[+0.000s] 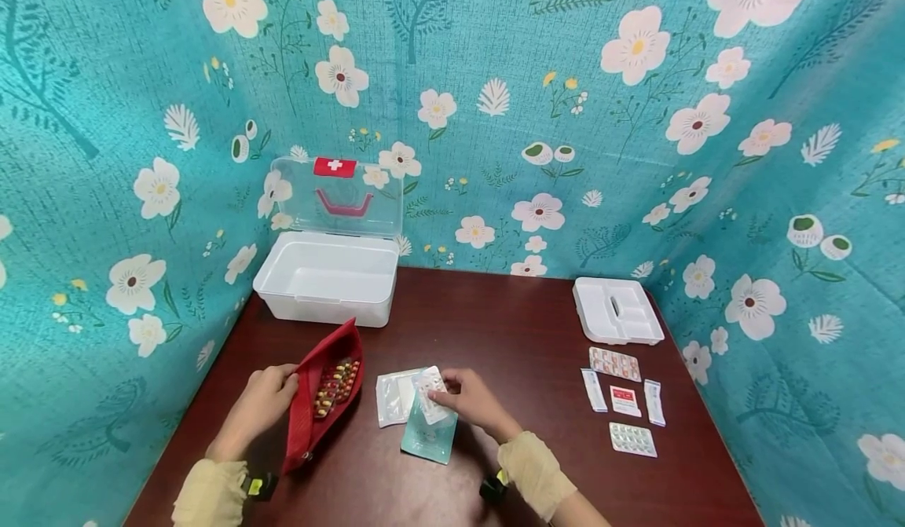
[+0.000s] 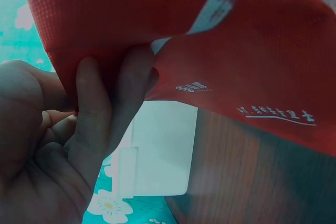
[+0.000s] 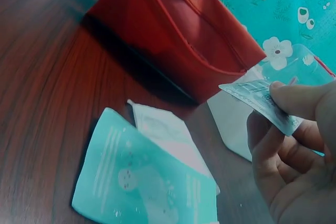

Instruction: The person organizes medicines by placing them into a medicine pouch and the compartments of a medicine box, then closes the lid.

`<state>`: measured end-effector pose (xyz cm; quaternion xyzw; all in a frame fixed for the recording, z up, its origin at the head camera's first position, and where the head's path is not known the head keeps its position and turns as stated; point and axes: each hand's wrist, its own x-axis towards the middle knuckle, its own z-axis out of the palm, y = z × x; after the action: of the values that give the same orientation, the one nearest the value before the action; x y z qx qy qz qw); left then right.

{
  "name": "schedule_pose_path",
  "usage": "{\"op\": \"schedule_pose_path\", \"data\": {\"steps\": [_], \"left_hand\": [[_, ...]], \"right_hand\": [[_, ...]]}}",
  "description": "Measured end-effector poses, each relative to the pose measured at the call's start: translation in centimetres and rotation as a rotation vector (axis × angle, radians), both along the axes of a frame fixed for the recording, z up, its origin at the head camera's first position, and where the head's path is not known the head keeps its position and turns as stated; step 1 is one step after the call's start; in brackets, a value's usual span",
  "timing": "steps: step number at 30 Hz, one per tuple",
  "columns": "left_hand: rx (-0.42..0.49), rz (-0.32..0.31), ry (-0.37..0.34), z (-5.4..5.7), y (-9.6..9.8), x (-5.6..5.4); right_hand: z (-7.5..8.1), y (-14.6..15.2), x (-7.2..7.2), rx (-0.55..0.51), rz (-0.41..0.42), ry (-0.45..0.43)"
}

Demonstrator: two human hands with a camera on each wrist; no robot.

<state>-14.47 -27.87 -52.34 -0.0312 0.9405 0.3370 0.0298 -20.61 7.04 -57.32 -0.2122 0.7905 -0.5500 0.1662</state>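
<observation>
My left hand (image 1: 258,405) grips the edge of a red zip pouch (image 1: 300,413), its mouth spread wide. Inside lie blister packs of red and yellow capsules (image 1: 335,386). In the left wrist view the thumb and fingers of that hand pinch the red fabric (image 2: 210,66). My right hand (image 1: 477,403) pinches a silvery-white blister pack (image 3: 257,98) between thumb and fingers, held to the right of the pouch. Below it, a teal packet (image 3: 136,177) lies on the table, partly over a white packet (image 3: 163,129).
A white first-aid box (image 1: 325,311) with its clear lid raised stands at the back left. At the right are a white compartment tray (image 1: 597,319), two blister packs (image 1: 613,364), two narrow white packets (image 1: 594,390) and a red-and-white sachet (image 1: 625,401). Patterned curtains surround the table.
</observation>
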Motion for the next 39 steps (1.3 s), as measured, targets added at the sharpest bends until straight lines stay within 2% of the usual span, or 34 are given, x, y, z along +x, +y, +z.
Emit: {"op": "schedule_pose_path", "data": {"steps": [8,11,18,27,34,39], "left_hand": [[-0.009,-0.019,0.039,0.2,0.1,0.1],[-0.013,-0.021,0.057,0.2,0.2,0.1],[-0.009,-0.01,0.068,0.2,0.2,0.0],[-0.009,-0.012,0.061,0.1,0.2,0.0],[-0.016,-0.013,0.081,0.1,0.2,0.0],[-0.021,-0.021,0.076,-0.1,0.3,-0.1]], "right_hand": [[0.4,-2.8,-0.3,-0.049,-0.054,-0.047],[0.8,-4.2,-0.4,-0.038,-0.06,-0.042],[1.5,-7.1,-0.6,-0.062,-0.06,-0.103],[1.9,-9.1,-0.5,-0.034,-0.107,-0.12],[2.1,-11.1,-0.9,0.012,-0.176,-0.094],[2.3,-12.4,-0.9,0.021,-0.183,-0.096]]}}
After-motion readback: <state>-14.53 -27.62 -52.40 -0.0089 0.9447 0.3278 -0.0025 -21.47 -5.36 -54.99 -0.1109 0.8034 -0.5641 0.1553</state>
